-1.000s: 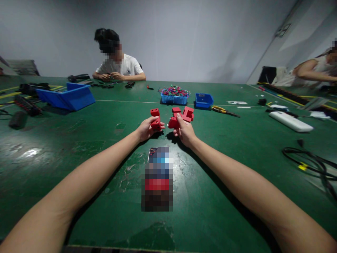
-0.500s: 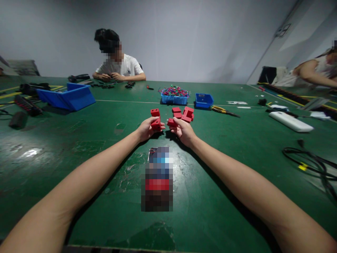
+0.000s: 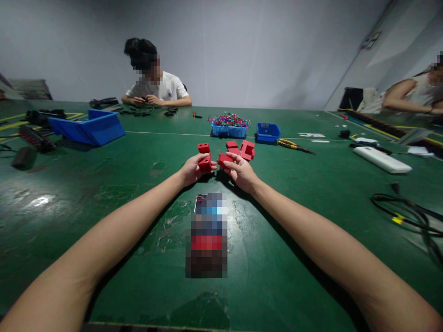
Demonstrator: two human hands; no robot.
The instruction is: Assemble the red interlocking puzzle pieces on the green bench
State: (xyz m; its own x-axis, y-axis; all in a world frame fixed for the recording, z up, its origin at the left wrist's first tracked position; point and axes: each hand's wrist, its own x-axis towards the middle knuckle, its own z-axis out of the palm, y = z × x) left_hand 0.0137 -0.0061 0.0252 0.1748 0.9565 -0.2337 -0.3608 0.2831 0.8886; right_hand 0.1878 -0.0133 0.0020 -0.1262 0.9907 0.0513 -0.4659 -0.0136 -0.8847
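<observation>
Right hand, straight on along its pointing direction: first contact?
Likely the red part in the left hand, or that hand's fingertips. The red block held by the right hand would lead. Depth is unclear from one view.

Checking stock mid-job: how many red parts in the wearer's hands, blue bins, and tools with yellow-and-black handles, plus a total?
Held red parts: 2, one in the left hand, one in the right hand
Blue bins: 3
Yellow-and-black-handled tool: 1
Total: 6
</observation>
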